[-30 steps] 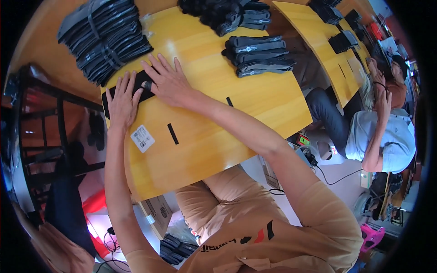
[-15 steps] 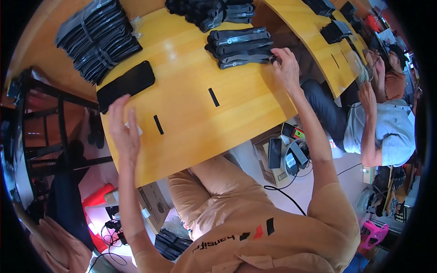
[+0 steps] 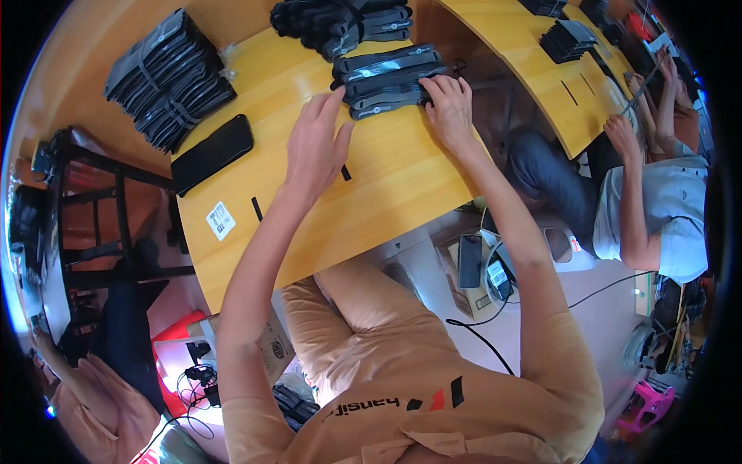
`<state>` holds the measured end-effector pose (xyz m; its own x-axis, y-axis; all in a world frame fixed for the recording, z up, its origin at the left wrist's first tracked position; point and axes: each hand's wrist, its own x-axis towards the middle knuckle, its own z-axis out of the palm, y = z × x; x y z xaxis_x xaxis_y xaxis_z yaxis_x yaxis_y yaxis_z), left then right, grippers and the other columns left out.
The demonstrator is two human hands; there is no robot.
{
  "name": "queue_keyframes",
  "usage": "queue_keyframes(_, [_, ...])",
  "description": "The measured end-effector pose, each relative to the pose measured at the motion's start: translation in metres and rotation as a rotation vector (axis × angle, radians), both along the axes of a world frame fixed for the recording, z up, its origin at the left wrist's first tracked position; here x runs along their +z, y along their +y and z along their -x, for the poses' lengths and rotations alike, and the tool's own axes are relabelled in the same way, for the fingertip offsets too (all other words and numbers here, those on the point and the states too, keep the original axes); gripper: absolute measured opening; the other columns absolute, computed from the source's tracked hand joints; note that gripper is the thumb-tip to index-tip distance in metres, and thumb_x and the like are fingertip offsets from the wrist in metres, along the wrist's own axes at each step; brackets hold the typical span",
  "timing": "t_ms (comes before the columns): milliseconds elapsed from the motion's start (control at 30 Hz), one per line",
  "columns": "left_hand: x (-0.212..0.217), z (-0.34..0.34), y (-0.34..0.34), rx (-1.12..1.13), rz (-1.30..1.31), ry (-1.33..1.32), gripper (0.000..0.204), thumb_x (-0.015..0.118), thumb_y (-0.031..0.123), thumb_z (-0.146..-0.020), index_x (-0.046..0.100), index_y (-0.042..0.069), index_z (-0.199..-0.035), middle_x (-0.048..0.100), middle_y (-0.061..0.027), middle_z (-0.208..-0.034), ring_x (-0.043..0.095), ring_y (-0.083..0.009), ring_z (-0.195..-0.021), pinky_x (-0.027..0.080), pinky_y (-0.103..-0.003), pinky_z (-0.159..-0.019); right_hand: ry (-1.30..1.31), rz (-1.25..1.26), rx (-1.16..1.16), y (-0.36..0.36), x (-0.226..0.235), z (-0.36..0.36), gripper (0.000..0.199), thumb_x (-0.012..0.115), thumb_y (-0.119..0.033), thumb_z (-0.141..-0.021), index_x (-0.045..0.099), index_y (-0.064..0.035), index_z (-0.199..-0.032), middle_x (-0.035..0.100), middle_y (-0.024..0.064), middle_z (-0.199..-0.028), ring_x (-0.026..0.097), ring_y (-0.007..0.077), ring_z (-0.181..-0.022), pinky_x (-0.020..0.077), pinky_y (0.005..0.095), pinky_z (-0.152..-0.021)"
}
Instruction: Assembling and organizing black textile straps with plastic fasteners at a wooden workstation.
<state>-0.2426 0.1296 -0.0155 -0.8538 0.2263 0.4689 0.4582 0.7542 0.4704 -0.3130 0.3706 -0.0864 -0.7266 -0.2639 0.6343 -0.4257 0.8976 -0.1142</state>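
Observation:
A row of folded black and grey fabric straps (image 3: 390,73) with light printed marks lies on the far part of the yellow wooden table (image 3: 363,220). My right hand (image 3: 450,112) has its fingers curled over the right end of this row, thumb on the near side. At the row's left end my left hand (image 3: 315,147) reaches in with fingers stretched and thumb held apart; its fingertips come up to the straps, and contact is hard to make out. Under the left hand, a short black strip (image 3: 346,173) is partly covered.
Behind the row sits a bundle of similar straps (image 3: 340,27). A tall banded stack (image 3: 168,81) stands far left, with a black phone (image 3: 212,155) near it. A white label (image 3: 220,221) and a black strip (image 3: 256,209) lie nearer. Co-workers sit right, beside another table (image 3: 533,85).
My left hand has moved right and away from me, from beside the phone to the straps, uncovering the white label. My right hand has shifted left onto the row's end.

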Motion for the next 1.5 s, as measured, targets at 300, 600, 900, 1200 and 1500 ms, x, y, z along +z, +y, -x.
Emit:
queue_keyframes(300, [-0.024, 0.116, 0.071, -0.023, 0.318, 0.210, 0.063, 0.060, 0.033, -0.083, 0.033, 0.019, -0.138, 0.040, -0.0157, -0.134, 0.035, -0.0328, -0.127, 0.032, -0.052, -0.101, 0.121, 0.028, -0.036, -0.002, -0.010, 0.000, 0.027, 0.061, -0.003, -0.069, 0.058, -0.0076, -0.096, 0.051, 0.0068, -0.089, 0.049, 0.0253, -0.092, 0.0332, 0.0422, -0.092])
queue_keyframes(600, [-0.033, 0.161, 0.069, -0.018, 0.591, -0.238, 0.096, 0.063, 0.070, -0.060, 0.034, 0.024, -0.139, 0.045, -0.0155, -0.129, 0.043, -0.0328, -0.121, 0.030, -0.059, -0.095, 0.143, 0.005, 0.098, -0.002, -0.007, -0.001, 0.027, 0.060, -0.004, -0.068, 0.057, -0.0079, -0.095, 0.050, 0.0057, -0.087, 0.048, 0.0244, -0.087, 0.0351, 0.0379, -0.080])
queue_keyframes(900, [-0.024, 0.159, 0.066, 0.034, 0.580, -0.568, 0.097, 0.066, 0.068, -0.057, 0.035, 0.021, -0.136, 0.047, -0.0142, -0.129, 0.047, -0.0346, -0.118, 0.034, -0.057, -0.093, 0.057, 0.074, 0.096, -0.004, 0.000, -0.006, 0.032, 0.062, -0.001, -0.065, 0.055, -0.0065, -0.096, 0.049, 0.0085, -0.092, 0.047, 0.0285, -0.093, 0.0369, 0.0390, -0.083])
queue_keyframes(1200, [-0.027, 0.150, 0.072, 0.143, 0.586, -0.604, 0.093, 0.065, 0.069, -0.058, 0.036, 0.021, -0.133, 0.045, -0.0120, -0.132, 0.044, -0.0355, -0.121, 0.036, -0.060, -0.092, -0.075, -0.089, 0.123, 0.011, 0.016, -0.004, 0.027, 0.063, -0.004, -0.066, 0.053, -0.0065, -0.092, 0.049, 0.0082, -0.091, 0.046, 0.0274, -0.088, 0.0390, 0.0372, -0.076])
queue_keyframes(1500, [-0.022, 0.140, 0.079, 0.237, 0.531, -0.693, 0.090, 0.067, 0.067, -0.059, 0.039, 0.022, -0.131, 0.043, -0.0111, -0.133, 0.043, -0.0364, -0.121, 0.035, -0.059, -0.092, -0.122, -0.239, 0.193, 0.011, 0.025, -0.005, 0.021, 0.061, -0.004, -0.067, 0.054, -0.0056, -0.087, 0.050, 0.0088, -0.085, 0.047, 0.0260, -0.084, 0.0384, 0.0355, -0.071])
